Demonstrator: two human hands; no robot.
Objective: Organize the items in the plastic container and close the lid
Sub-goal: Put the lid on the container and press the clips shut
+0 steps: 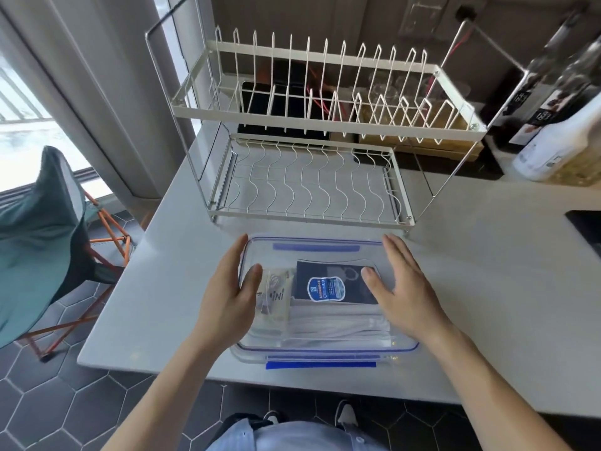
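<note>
A clear plastic container with blue latches stands at the near edge of the white counter. Its transparent lid lies on top. Through the lid I see a dark packet with a blue label, a small clear bag with a cable and white folded items. My left hand rests flat on the lid's left edge, thumb on top. My right hand lies flat on the lid's right side, fingers spread. Neither hand holds anything.
A cream two-tier wire dish rack stands just behind the container. Bottles are at the back right. A dark cutout sits in the counter at right. A teal folding chair with orange legs is on the floor at left.
</note>
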